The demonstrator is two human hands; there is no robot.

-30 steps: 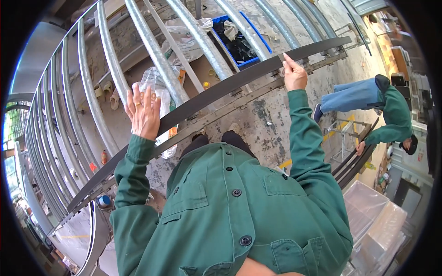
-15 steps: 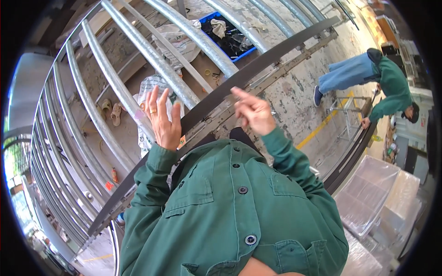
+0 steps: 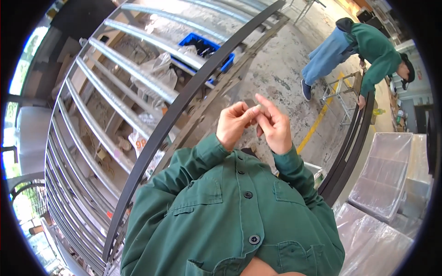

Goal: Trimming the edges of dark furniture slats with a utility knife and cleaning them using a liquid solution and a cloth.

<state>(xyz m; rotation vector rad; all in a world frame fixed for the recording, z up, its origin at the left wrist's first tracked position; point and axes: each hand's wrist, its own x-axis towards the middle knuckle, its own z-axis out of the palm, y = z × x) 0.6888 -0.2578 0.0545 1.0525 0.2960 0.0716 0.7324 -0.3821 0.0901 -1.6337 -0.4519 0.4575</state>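
Floor: bare concrete floor (image 3: 281,69), grey and stained, with a yellow painted line (image 3: 317,124) running across it.
Metalwork: a long dark curved steel bar (image 3: 184,108) sweeps across the view; beside it lie rows of shiny galvanised rails (image 3: 133,69), bent by the lens.
Storage: a blue plastic crate (image 3: 207,48) sits behind the rails, near crumpled clear plastic bags (image 3: 159,69).
Right side: stacked blocks wrapped in clear film (image 3: 391,184), and a second dark curved frame (image 3: 350,147) next to them.
Light: bright daylight enters at the far left (image 3: 18,87); the floor is evenly lit.
Other person: a co-worker in a green jacket and blue trousers (image 3: 354,50) bends over a small metal stand (image 3: 340,94).
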